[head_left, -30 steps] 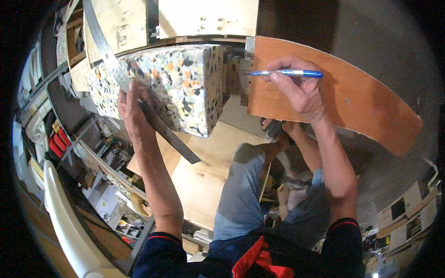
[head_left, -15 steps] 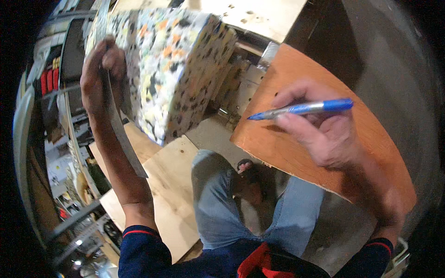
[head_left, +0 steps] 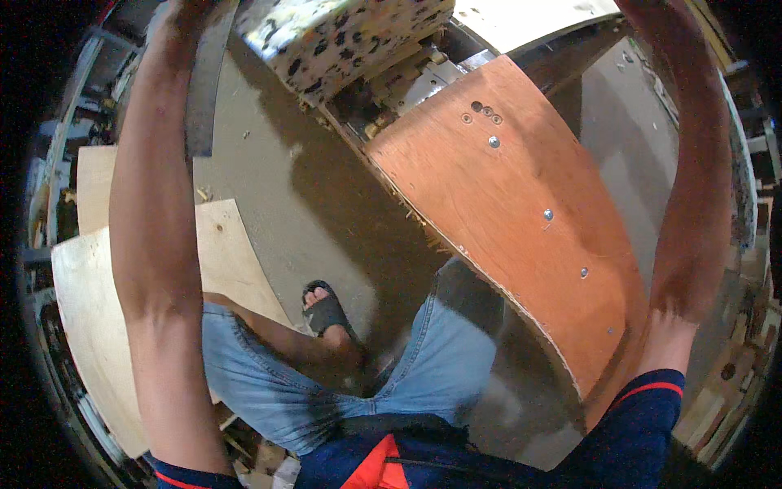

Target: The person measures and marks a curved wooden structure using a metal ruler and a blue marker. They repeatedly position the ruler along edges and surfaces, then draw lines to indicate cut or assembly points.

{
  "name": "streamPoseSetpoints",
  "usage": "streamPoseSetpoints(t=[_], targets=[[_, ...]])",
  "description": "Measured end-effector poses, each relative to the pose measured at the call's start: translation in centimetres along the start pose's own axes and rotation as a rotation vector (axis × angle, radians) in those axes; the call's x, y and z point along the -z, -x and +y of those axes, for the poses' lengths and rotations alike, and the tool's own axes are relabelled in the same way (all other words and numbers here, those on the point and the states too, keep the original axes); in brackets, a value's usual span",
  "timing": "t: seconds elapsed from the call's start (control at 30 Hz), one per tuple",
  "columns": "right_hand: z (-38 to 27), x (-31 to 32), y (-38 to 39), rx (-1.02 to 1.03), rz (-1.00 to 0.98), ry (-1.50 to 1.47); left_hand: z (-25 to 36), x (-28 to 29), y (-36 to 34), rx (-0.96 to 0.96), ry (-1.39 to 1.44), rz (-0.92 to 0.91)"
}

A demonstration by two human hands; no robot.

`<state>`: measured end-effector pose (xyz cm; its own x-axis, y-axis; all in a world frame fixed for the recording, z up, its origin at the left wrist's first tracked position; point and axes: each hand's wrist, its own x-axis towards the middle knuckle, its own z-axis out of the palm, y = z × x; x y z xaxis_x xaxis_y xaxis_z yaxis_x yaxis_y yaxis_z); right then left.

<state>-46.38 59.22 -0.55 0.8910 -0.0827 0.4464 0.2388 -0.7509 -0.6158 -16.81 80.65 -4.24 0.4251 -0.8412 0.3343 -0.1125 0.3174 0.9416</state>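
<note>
My left forearm (head_left: 159,187) reaches up along the left side, and only the base of my left hand (head_left: 194,6) shows at the top edge, its fingers cut off. From that hand a flat grey metal strip (head_left: 204,102) hangs down beside the forearm. My right forearm (head_left: 692,163) stretches up the right side, and its hand lies beyond the top edge. Between the arms is a curved orange-brown wooden panel (head_left: 521,220), with several round metal fasteners and holes along it. The blue marker is out of sight.
A block of speckled foam (head_left: 350,49) stands on a wooden frame at the top. Pale plywood sheets (head_left: 90,285) lie at the left. A sandalled foot (head_left: 326,314) rests on the floor below. Another pale board (head_left: 521,20) lies at the top right.
Both hands have moved up, the right one out of view along with the blue marker. The view has shifted, and the orange-brown panel's fasteners now show.
</note>
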Motion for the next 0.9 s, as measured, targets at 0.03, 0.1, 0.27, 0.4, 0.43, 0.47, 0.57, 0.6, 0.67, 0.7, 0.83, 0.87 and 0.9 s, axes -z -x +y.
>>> streamPoseSetpoints(t=[0.03,0.1,0.27,0.4,0.43,0.47,0.57,0.6,0.67,0.7,0.83,0.87,0.9], targets=[[0.0,-0.4,-0.8,0.025,0.006,-0.05,1.0,1.4,-0.1,0.032,-0.073,0.033],[0.5,-1.0,-2.4,-0.063,-0.088,0.002,-0.6,3.9,-1.1,0.104,-0.129,0.07],[1.4,-1.5,-3.9,-0.117,-0.161,-0.034,-1.2,3.9,-1.5,0.039,-0.003,-0.031],[1.7,-1.3,-3.6,0.029,-0.208,0.004,-1.4,3.8,-1.7,0.008,0.111,-0.151],[1.4,-1.3,-3.9,0.018,-0.211,0.001,-1.1,4.0,-1.7,0.023,0.091,-0.11],[1.1,-1.3,-4.2,0.007,-0.213,-0.001,-0.7,4.0,-1.7,0.039,0.07,-0.068],[0.4,-1.6,-4.5,0.011,-0.219,0.022,0.1,5.5,-2.2,0.086,-0.024,-0.051],[0.5,-1.7,-4.4,0.013,-0.224,0.041,-0.2,6.0,-2.4,0.1,-0.052,-0.065],[0.1,-1.6,-4.5,0.007,-0.225,0.03,0.5,5.8,-2.4,0.072,-0.07,-0.062],[0.0,-1.7,-4.6,0.005,-0.226,0.023,0.8,5.8,-2.3,0.059,-0.08,-0.059],[0.0,-1.4,-3.9,0.095,-0.196,0.084,1.3,1.8,-0.6,0.045,0.083,-0.033],[0.1,-1.4,-3.9,0.106,-0.189,0.076,1.8,1.2,-0.5,0.064,0.081,0.013],[0.1,-1.4,-3.9,0.116,-0.182,0.069,1.8,1.2,-0.6,0.07,0.064,0.029]])
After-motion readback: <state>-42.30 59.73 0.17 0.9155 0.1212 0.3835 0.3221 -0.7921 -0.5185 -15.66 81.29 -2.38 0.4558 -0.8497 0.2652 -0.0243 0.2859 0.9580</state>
